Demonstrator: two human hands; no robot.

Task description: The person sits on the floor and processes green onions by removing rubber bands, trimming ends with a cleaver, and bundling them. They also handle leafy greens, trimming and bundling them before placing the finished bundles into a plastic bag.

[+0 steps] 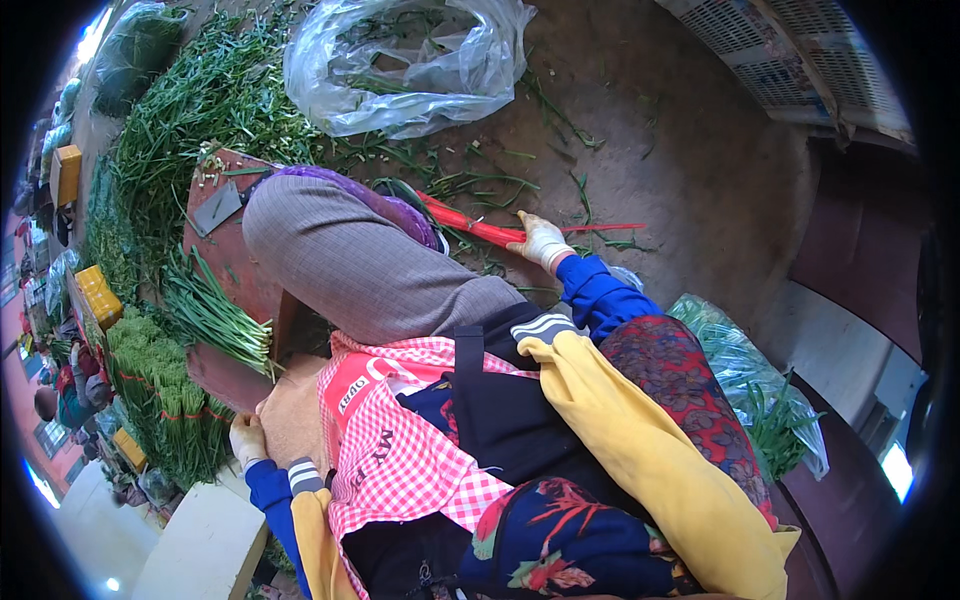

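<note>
My right hand (pixel 541 238), in a pale glove, is closed around a bundle of red plastic strips (pixel 480 227) beside my grey-trousered leg. One thin strip sticks out past the hand. At lower left my gloved left hand (pixel 247 436) touches the edge of a tan cloth (pixel 296 412); its fingertips are partly hidden, so I cannot tell if it grips the cloth. Close to it, a loose bunch of long green stalks (pixel 217 307) lies across a worn red board (pixel 232 262). A cleaver (pixel 219 208) lies flat on the same board, near chopped stalk ends.
Tied green bundles (pixel 184 420) stack beside my left hand. A large heap of loose greens (pixel 202 105) spreads beyond the board. An open clear plastic bag (pixel 409 75) rests on the littered floor. Plastic crates (pixel 787 60) stand at upper right; bagged greens (pixel 739 367) lie by my right arm.
</note>
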